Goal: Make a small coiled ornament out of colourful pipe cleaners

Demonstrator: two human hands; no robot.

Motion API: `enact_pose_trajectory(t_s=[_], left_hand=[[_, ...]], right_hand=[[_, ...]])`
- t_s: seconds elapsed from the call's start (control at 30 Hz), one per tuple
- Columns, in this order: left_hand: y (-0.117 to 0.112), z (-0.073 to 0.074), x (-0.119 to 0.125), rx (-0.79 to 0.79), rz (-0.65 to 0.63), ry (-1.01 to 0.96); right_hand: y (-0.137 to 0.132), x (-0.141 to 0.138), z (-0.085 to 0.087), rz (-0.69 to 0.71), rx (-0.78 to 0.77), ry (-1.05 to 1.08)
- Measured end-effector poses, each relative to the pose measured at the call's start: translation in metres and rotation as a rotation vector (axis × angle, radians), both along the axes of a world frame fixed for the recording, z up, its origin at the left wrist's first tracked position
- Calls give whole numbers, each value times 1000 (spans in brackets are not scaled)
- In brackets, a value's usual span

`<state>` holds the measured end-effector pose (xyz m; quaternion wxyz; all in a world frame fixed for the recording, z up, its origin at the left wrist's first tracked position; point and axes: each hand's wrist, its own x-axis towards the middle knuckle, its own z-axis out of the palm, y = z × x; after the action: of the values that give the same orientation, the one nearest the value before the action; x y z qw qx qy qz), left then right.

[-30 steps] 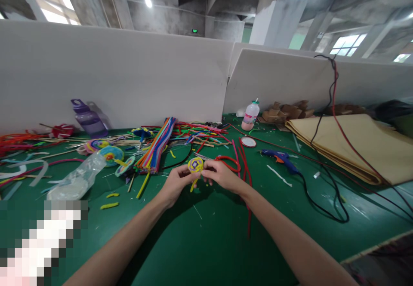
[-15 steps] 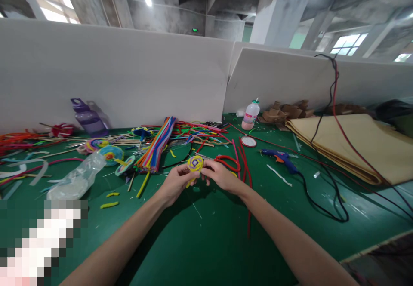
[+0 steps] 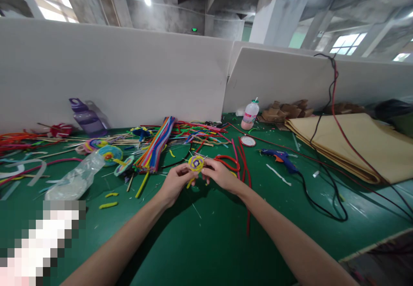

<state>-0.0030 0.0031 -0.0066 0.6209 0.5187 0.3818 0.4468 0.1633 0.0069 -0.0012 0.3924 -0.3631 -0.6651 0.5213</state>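
Note:
Between my two hands, above the green table, is a small round coil of yellow and purple pipe cleaner (image 3: pixel 195 163). A yellow end of it hangs down below my left fingers. My left hand (image 3: pixel 177 182) pinches the coil's left and lower edge. From the other side, my right hand (image 3: pixel 220 175) grips its right edge between thumb and fingers. Some fingertips are hidden behind the coil. Just left of my hands lies a thick bundle of coloured pipe cleaners (image 3: pixel 158 146). Red pipe cleaners (image 3: pixel 244 161) lie close to my right hand.
A blue glue gun (image 3: pixel 280 157) with a black cord lies to the right, before folded brown paper (image 3: pixel 348 142). A pink drink bottle (image 3: pixel 250 115) and a purple bottle (image 3: pixel 87 117) stand at the back. A clear plastic bag (image 3: pixel 75 177) and finished coils (image 3: pixel 110 154) lie left.
The coil has turned slightly in my fingers, and its yellow tail shows more clearly below. My hands have otherwise barely moved.

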Motion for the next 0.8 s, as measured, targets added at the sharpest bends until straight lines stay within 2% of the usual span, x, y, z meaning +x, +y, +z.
enact_pose_trajectory(t_s=[0.13, 0.27, 0.43, 0.6, 0.7, 0.8], left_hand=[[0, 0, -1, -44, -33, -29], [-1, -1, 0, -19, -27, -47], [-2, -1, 0, -9, -40, -49], [-1, 2, -4, -118, -80, -124], [-1, 2, -4, -114, -60, -107], [-1, 0, -3, -93, -6, -72]], right_hand=[[-1, -1, 4, 39, -61, 59], [-2, 0, 6, 117, -141, 120], [-1, -1, 5, 34, -125, 126], [-1, -1, 6, 31, -259, 156], [-2, -1, 7, 48, -304, 141], [-2, -1, 7, 24, -255, 163]])
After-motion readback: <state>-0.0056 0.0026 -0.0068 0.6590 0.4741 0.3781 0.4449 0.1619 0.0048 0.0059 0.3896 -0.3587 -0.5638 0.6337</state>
